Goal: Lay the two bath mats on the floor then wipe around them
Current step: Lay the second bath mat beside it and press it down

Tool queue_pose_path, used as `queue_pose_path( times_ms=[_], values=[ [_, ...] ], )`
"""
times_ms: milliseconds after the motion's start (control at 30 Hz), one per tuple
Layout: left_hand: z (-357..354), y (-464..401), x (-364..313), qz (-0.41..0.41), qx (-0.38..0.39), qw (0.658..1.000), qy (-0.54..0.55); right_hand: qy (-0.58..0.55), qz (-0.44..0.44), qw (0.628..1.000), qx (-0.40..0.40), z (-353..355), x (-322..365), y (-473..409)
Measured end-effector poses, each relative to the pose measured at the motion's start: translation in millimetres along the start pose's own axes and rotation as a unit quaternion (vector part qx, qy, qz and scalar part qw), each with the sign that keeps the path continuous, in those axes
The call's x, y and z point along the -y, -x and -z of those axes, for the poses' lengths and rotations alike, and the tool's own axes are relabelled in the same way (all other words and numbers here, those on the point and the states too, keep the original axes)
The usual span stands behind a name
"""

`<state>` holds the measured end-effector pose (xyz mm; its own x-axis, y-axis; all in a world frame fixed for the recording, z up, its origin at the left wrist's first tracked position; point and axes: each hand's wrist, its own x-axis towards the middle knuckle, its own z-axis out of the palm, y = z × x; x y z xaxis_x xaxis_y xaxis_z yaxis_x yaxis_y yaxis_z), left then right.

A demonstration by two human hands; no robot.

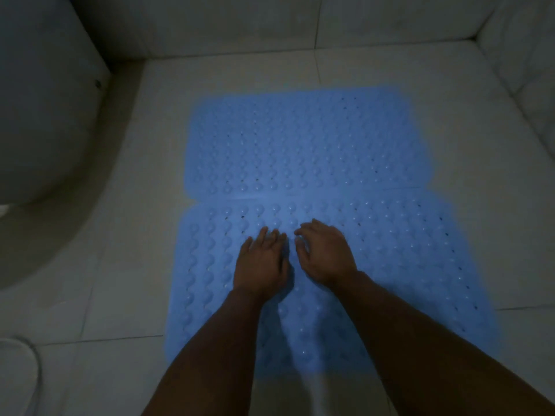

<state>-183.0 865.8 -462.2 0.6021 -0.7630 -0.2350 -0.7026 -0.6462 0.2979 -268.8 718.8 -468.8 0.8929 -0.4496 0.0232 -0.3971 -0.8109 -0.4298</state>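
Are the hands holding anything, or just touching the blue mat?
Nothing is held. The left hand lies flat on the near blue mat, and the right hand rests on it too, with loosely bent fingers.

Two blue studded bath mats flat on the tiled floor [495,205]: far mat [303,139] toward the wall corner, near mat [390,265] touching its near edge. Left hand [259,265] and right hand [326,253] side by side, palms down on the near mat. Toilet base [45,115] at the floor's left edge.
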Motion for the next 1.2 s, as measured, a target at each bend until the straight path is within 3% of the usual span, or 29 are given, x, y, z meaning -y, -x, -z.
queue_pose_path(
  times_ms=[100, 233, 800, 1067, 1200],
  values=[
    [-1.5, 1.5, 1.4, -0.005, -0.097, 0.995, -0.021, 0.068, -0.008, 0.996, 0.053, -26.4, 0.3, 26.2],
    [-4.3, -12.1, 3.2, 0.011, -0.142, 0.989, -0.041, 0.117, 0.015, 0.991, 0.055, -44.3, 3.6, 46.5],
    [-19.4, -26.8, 19.9, 0.012, -0.178, 0.983, -0.045, 0.092, 0.001, 0.993, 0.079, -53.3, -2.5, 37.8],
    [7.6, -0.5, -4.6, 0.039, -0.174, 0.983, -0.032, -0.017, -0.079, 0.953, 0.291, 4.6, 2.5, -19.1],
    [13.3, 9.8, -30.1, 0.038, -0.170, 0.985, -0.015, -0.157, -0.136, 0.966, 0.154, 50.3, -5.0, -34.1]
  ],
)
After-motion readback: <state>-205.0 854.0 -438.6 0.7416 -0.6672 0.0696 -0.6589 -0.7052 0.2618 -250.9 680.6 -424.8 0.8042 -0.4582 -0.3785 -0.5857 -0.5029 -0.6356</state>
